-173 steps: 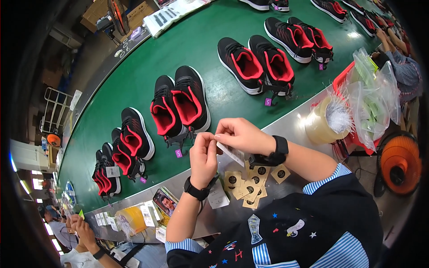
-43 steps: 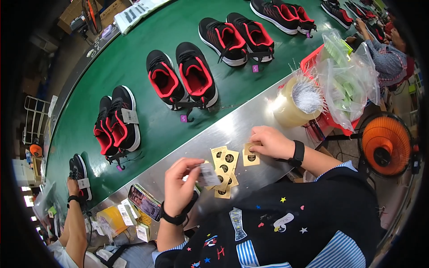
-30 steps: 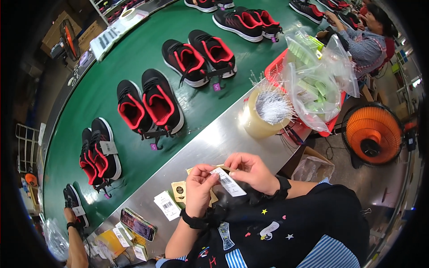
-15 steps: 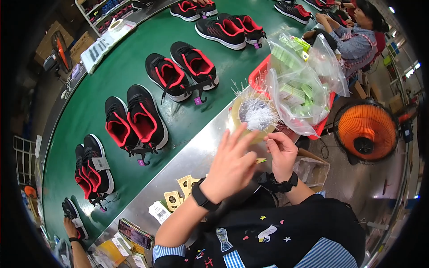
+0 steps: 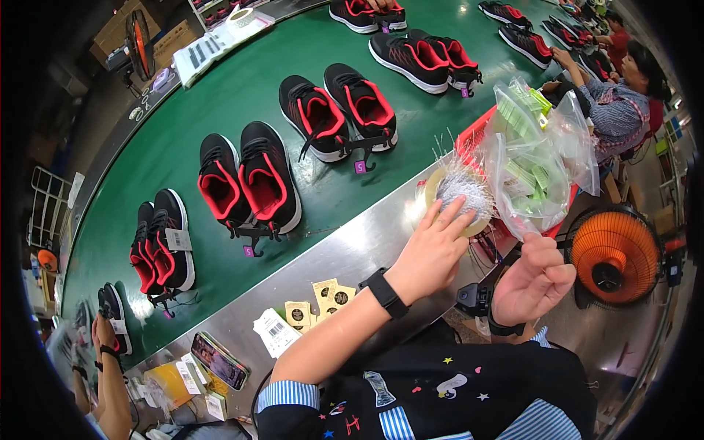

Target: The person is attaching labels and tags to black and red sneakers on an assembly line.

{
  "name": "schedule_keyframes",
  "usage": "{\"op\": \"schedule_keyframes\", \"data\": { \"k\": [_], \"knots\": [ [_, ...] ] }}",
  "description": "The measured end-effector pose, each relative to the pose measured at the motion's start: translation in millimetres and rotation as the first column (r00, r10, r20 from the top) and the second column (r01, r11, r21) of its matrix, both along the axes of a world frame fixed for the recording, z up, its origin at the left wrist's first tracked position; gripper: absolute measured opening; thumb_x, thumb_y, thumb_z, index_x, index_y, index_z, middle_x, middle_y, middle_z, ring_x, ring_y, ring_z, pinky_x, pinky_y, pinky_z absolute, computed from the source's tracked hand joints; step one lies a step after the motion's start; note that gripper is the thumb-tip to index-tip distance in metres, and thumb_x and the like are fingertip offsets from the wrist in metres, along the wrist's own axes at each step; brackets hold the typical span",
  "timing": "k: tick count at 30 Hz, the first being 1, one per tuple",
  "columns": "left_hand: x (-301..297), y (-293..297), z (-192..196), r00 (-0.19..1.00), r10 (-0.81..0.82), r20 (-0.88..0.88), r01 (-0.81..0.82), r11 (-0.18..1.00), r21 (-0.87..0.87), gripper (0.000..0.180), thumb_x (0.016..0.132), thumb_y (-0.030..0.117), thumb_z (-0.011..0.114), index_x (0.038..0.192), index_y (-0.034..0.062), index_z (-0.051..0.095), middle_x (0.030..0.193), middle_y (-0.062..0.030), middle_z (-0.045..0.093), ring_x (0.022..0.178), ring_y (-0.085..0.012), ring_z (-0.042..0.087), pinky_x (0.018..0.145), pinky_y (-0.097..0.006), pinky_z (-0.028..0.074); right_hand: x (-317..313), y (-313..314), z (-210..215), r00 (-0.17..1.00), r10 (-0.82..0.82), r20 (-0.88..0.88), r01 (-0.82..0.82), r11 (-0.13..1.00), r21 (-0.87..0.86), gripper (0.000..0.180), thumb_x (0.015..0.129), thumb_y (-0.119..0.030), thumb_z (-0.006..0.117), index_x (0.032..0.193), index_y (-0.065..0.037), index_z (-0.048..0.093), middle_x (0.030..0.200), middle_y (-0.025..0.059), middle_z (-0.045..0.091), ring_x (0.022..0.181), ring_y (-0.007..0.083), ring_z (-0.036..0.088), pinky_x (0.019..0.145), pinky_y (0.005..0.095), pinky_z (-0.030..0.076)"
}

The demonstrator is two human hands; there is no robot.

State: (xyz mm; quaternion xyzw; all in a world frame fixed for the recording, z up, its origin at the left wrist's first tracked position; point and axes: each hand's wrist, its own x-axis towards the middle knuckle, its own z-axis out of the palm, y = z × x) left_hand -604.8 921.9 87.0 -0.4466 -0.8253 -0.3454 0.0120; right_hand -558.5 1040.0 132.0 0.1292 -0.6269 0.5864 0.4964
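Observation:
My left hand (image 5: 434, 253) reaches forward, its fingers stretched out on a bundle of thin whitish plastic strands (image 5: 466, 192). The bundle stands inside a wide yellowish tape roll (image 5: 433, 192) at the edge of the metal ledge. To the right, my right hand (image 5: 539, 275) is held up with its fingers curled in; whatever they hold, if anything, is hidden. Its fingertips are close to the lower end of a clear plastic bag (image 5: 524, 198) with green and white tags. Both of my wrists wear black bands.
Pairs of black-and-red sneakers (image 5: 264, 176) line the green table (image 5: 330, 198). Gold and white tags (image 5: 299, 314) and a phone (image 5: 220, 359) lie on the metal ledge (image 5: 352, 257). An orange heater fan (image 5: 614, 257) stands at right. Co-workers' hands (image 5: 106, 334) work at far left; another person (image 5: 623, 110) sits at right.
My left hand has come down onto the strands. My right hand has moved right, apart from the left, and turned. The green-tipped piece between them is out of sight. The whole view has shifted.

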Motion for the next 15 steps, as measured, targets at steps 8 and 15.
{"op": "schedule_keyframes", "data": {
  "k": [8, 15],
  "knots": [
    [17, -49, 22, 0.557, 0.068, 0.828, -0.598, 0.724, 0.343, 0.008, 0.076, 0.004, 0.066, 0.082, 0.0002, 0.062, 0.071, -0.0039, 0.061, 0.059, -0.0079, 0.056, 0.056, -0.021, 0.045, -6, -4, -6, 0.811, 0.235, 0.536, -0.345, 0.932, 0.113, 0.017, 0.082, 0.001, 0.050, 0.095, 0.001, 0.060, 0.069, 0.0079, 0.055, 0.057, 0.0129, 0.049, 0.051, 0.0250, 0.037],
    [20, -59, 20, 0.476, 0.148, 0.867, -0.702, 0.658, 0.273, 0.012, 0.077, 0.003, 0.067, 0.084, -0.0013, 0.058, 0.071, -0.0029, 0.061, 0.062, -0.0061, 0.057, 0.055, -0.020, 0.045, -16, -21, -8, 0.459, 0.380, 0.803, -0.541, 0.836, -0.087, 0.028, 0.080, 0.003, 0.050, 0.107, 0.000, 0.055, 0.066, 0.0074, 0.058, 0.056, 0.0110, 0.055, 0.052, 0.0242, 0.042]
  ]
}}
